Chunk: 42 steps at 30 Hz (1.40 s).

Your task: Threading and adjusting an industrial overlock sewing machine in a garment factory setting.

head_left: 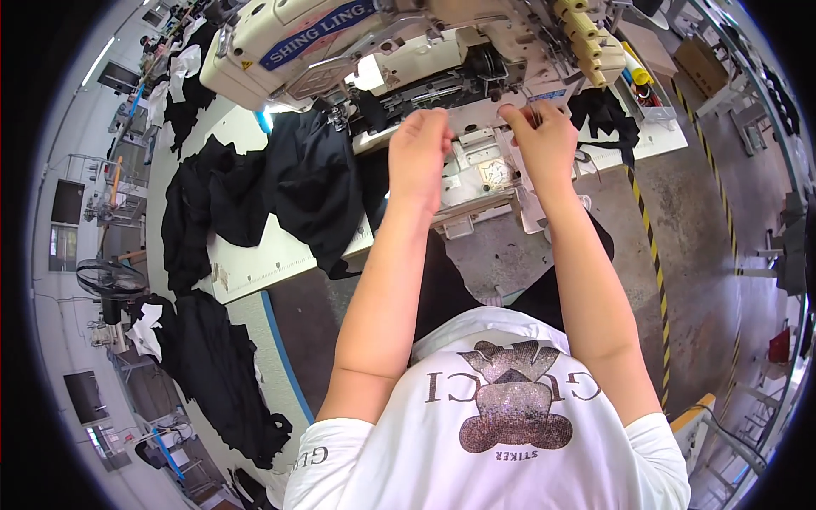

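Note:
My left hand and my right hand reach up to the front of a cream industrial sewing machine, just under its needle area. The fingers of both hands are curled close together near the machine's arm; what they pinch is too small to make out. A heap of black fabric lies on the white table to the left of my left hand. Another black piece lies right of my right hand.
More black fabric hangs over a stand at lower left. Yellow thread cones sit on the machine's right side. A yellow-black floor stripe runs along the concrete floor at right. A fan stands at far left.

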Motion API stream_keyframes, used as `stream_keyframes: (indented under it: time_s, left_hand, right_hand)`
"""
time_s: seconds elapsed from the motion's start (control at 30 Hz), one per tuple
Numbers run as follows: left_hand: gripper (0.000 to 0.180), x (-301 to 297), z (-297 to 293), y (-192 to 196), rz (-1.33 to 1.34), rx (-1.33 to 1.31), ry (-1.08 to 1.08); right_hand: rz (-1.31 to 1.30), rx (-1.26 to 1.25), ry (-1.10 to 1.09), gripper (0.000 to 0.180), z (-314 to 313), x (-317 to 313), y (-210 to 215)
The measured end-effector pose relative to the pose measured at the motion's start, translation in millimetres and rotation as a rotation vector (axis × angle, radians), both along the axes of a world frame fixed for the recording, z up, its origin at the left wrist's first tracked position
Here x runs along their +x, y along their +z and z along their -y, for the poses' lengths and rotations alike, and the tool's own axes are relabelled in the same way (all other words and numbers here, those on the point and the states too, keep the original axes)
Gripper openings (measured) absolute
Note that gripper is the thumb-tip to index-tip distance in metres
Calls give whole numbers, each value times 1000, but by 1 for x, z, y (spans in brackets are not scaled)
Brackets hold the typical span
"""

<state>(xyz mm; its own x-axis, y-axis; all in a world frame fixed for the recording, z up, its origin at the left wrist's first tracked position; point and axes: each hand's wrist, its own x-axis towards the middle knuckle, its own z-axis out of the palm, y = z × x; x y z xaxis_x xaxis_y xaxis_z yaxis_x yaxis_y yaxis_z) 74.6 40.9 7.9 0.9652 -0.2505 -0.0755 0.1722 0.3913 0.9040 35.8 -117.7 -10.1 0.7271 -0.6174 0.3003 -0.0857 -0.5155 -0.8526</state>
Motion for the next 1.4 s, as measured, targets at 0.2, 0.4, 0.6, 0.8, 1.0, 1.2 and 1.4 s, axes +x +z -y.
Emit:
stream_keyframes:
  time_s: [0.2, 0.4, 0.6, 0.8, 1.0, 1.2, 1.4]
  left_hand:
    - [20, 21, -17, 0, -109, -465, -63]
    - [19, 13, -45, 24, -91, -617, -9]
    - [12, -40, -34, 26, 473, 435, 30]
    - [12, -74, -23, 32, 938, 918, -2]
    - [16, -69, -30, 37, 1010, 1008, 105]
    - [11, -61, -31, 37, 809, 886, 85]
    - [7, -47, -26, 18, 505, 439, -17]
  right_hand:
    - [-16, 247, 52, 31, 8, -33, -2]
    - [-46, 298, 79, 30, 14, -41, -14]
    - [-122, 156, 135, 27, 6, -63, -3]
    - [260, 119, 585, 43, -20, -84, 49]
    - [87, 119, 644, 21, -19, -79, 36]
    - [114, 173, 528, 10, -16, -78, 32]
    - [78, 262, 423, 8, -13, -76, 25]
